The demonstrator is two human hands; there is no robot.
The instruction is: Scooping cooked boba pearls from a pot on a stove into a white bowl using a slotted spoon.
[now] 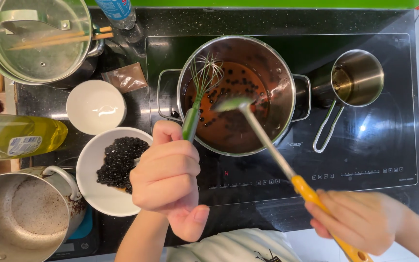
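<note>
Stirring is going on in the steel pot (pixel 277 73) on the black cooktop (pixel 364 160): the left hand (pixel 168 177) is closing all its fingers (pixel 170 155) round the green handle of a whisk (pixel 197 94), whose wires are dipping into the brown liquid at the pot's left side. The right hand (pixel 360 221) is gripping the orange handle of a ladle (pixel 260 131), its bowl hovering over the pot's middle. Keeping both tools inside the pot rim looks wise, moving gently so the dark pearls (pixel 236 85) aren't splashing out. A white bowl (pixel 98 194) of more pearls is sitting just left of the pot
</note>
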